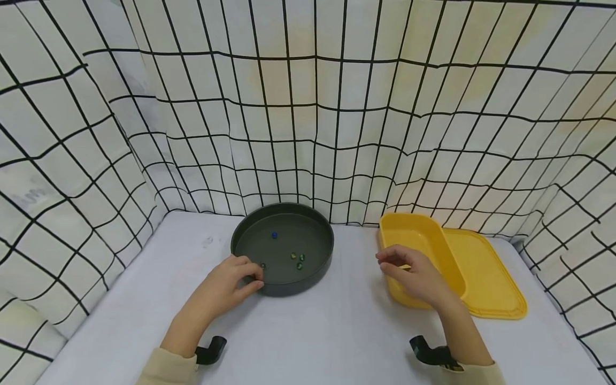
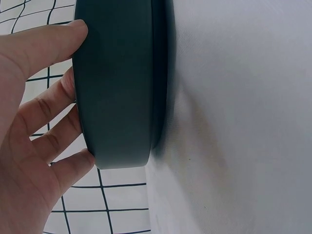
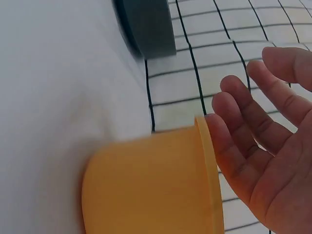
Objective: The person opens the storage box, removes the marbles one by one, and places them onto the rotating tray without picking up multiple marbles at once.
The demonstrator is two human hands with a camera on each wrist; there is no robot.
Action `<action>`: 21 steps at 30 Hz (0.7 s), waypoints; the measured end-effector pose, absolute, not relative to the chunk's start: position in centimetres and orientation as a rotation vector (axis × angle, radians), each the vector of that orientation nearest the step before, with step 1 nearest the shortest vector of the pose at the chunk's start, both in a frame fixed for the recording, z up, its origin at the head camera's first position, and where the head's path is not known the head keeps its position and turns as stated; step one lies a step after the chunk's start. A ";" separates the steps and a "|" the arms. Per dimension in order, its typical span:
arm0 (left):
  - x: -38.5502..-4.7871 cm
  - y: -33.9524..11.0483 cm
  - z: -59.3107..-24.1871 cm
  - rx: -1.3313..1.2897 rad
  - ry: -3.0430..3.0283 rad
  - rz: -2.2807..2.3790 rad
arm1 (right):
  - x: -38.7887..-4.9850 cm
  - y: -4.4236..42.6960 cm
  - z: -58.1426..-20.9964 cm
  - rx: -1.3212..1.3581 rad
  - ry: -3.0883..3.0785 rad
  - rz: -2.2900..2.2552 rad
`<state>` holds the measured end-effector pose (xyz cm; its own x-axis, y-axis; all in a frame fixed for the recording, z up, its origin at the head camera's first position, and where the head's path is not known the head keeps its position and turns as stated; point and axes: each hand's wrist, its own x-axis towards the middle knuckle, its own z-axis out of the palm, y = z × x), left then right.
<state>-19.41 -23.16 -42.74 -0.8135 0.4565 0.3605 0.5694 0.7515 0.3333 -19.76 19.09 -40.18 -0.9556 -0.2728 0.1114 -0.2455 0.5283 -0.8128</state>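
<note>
A dark green round pan (image 1: 284,289) holds a blue marble (image 1: 274,235) and several green marbles (image 1: 301,258), which look small and glassy. At its near left rim is my left hand (image 1: 233,280), fingers loosely bent over the edge. In the left wrist view the thumb (image 2: 68,39) overlaps the rim and the other fingertips meet its edge; whether they touch is unclear. My right hand (image 1: 411,270) hovers over the left side of a yellow tub (image 1: 452,267), its fingers loosely curved and holding nothing. In the right wrist view the little finger is close beside the tub's rim (image 3: 207,156).
A flat yellow lid (image 1: 491,272) lies right of the tub, partly behind it. White cloth covers the table (image 1: 317,337). Walls of black grid netting (image 1: 315,107) over pale sheeting stand behind and at both sides. Each wrist wears a black camera mount (image 1: 212,351).
</note>
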 end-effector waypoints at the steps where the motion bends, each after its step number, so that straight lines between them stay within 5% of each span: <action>1: -19.4 -23.2 -42.8 -0.802 -2.696 -0.630 | -19.7 19.6 -40.3 -0.456 2.744 -1.427; 21: -19.2 -23.1 -42.6 -0.828 -2.668 -0.637 | -19.8 22.0 -40.9 -0.266 2.754 -0.986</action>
<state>-19.21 -23.13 -42.62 -0.7983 0.4675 0.3796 0.5886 0.7390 0.3276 -19.77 21.95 -40.90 -0.9630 -0.2360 -0.1300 -0.0999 0.7610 -0.6411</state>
